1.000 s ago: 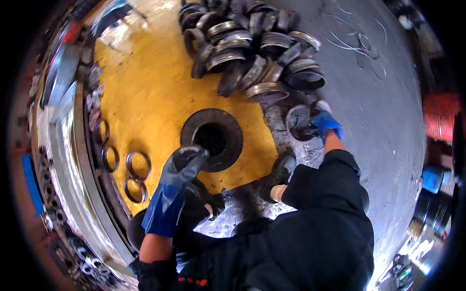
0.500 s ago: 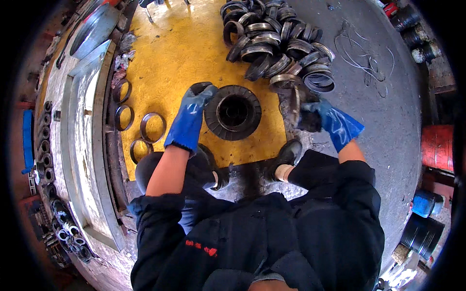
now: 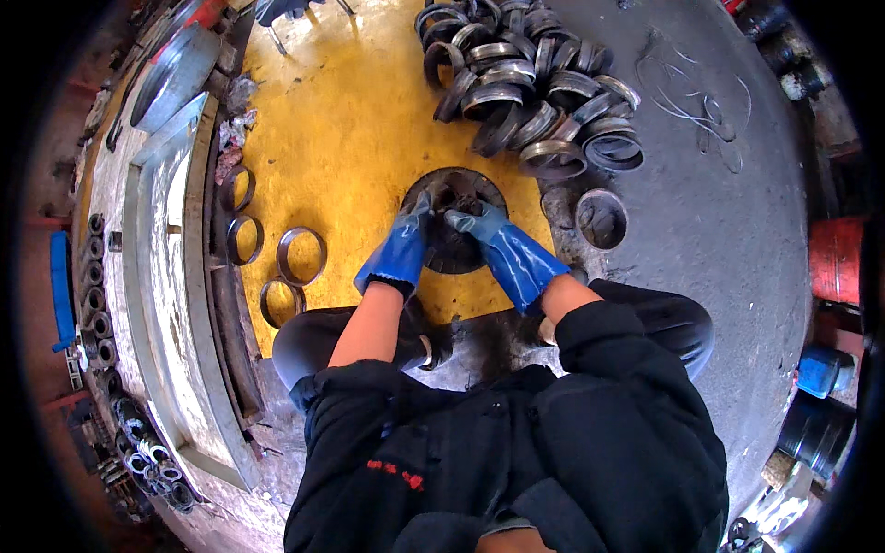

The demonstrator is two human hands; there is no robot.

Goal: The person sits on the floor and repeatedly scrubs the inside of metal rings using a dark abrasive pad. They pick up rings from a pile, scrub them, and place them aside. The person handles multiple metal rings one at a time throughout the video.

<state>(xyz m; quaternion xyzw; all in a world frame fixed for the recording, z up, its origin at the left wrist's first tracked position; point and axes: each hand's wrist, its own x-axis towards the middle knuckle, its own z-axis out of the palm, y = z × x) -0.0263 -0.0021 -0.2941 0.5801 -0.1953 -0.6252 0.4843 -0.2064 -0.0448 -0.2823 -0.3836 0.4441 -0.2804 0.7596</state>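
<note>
Two gloved hands meet over one dark round metal hub (image 3: pixel 454 221) lying flat on the yellow floor (image 3: pixel 341 129), right in front of the squatting person's knees. Left hand (image 3: pixel 398 251), blue glove, fingers curled on the hub's near-left rim; right hand (image 3: pixel 502 247), blue glove, fingers pinched on a small dark piece (image 3: pixel 464 201) at the hub's central bore. Both grips look clamped, though the fingertips are partly hidden.

Step in hand, by my read: seating or working that piece into the bore while the left hand steadies the hub. The next move likely calls for a straight downward press, with the hub kept from sliding.

Hub's axis points up at the camera; it is round, with no long axis to tell.

Pile of steel rings (image 3: pixel 535 83) behind, loose thin rings (image 3: pixel 301 255) to the left, one cup-shaped ring (image 3: pixel 601 218) just right.
</note>
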